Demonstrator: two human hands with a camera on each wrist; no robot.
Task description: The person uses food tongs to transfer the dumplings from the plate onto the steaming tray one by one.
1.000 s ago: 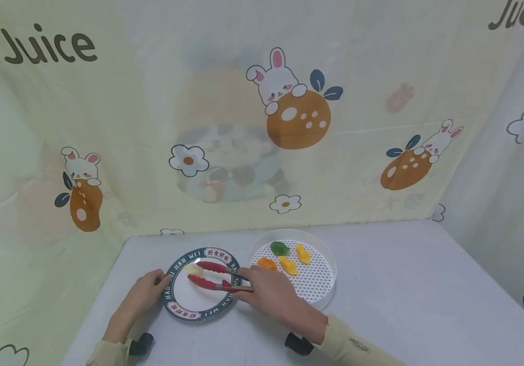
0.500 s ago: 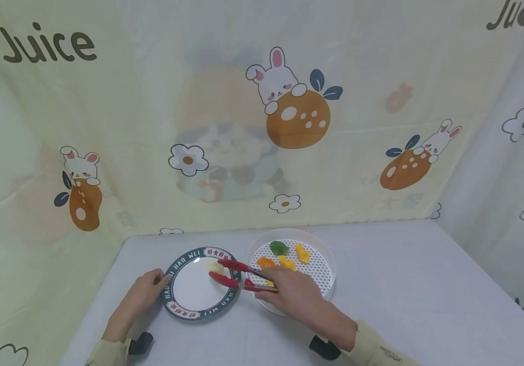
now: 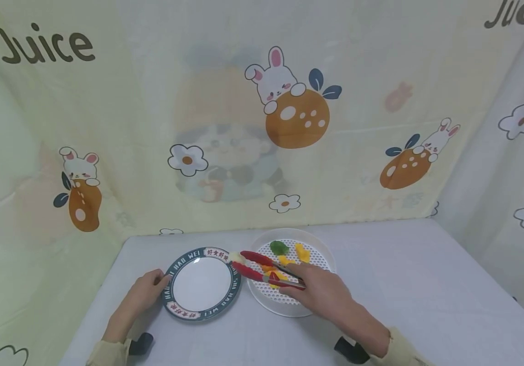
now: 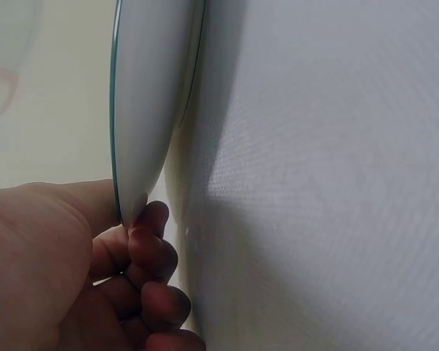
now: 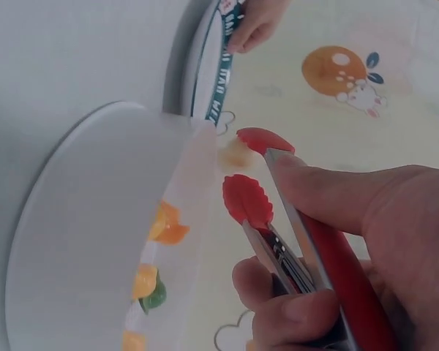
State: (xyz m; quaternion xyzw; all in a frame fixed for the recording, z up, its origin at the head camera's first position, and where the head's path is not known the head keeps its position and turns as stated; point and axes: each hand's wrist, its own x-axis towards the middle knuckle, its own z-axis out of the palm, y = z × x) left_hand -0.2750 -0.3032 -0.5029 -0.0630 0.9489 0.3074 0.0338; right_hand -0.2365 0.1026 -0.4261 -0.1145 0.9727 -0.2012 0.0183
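My right hand grips a pair of red-tipped metal tongs. Between the tong tips is a pale, cream-coloured piece, held over the gap where the plate's right rim meets the tray's left side. With thumb and curled fingers, my left hand pinches the left rim of the white plate, which has a dark green lettered border. In the left wrist view the plate shows edge-on, the fingers under its rim. Nothing lies on the plate's white middle.
A round white tray with a perforated base stands right of the plate. On it lie a green piece, an orange piece and several yellow pieces, partly behind the tongs. A printed curtain hangs behind the white table.
My right hand has moved right with the tongs, carrying the pale piece from over the plate to beyond its right rim. The left hand has stayed on the plate's rim.
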